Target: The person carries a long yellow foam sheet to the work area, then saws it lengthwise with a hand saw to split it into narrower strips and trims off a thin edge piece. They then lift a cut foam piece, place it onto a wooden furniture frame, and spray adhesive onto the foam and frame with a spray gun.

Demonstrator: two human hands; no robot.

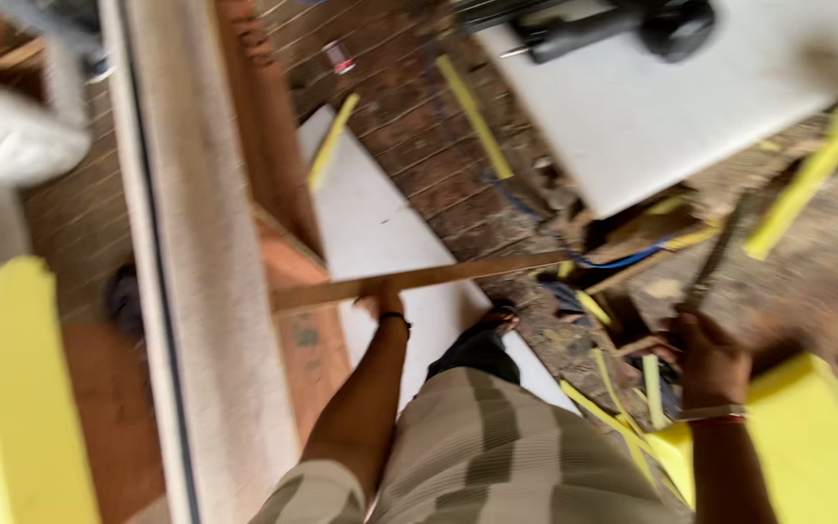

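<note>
Left hand (381,299) closed on long wooden strip (419,278), held level over white board (380,233) on brick floor (419,146); right hand (708,351) grips thin dark tool (715,257), blurred, beside yellow foam block (817,442); white surface (652,116) above

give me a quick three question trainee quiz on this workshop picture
1. True or false: the left hand rests on a long wooden strip.
2. What does the right hand grip? A) a thin dark tool B) a paint roller C) a cup
3. What colour are the thin strips scattered on the brick floor?

Key: 1 true. 2 A; blur hides what kind of tool it is. 3 yellow.
</note>
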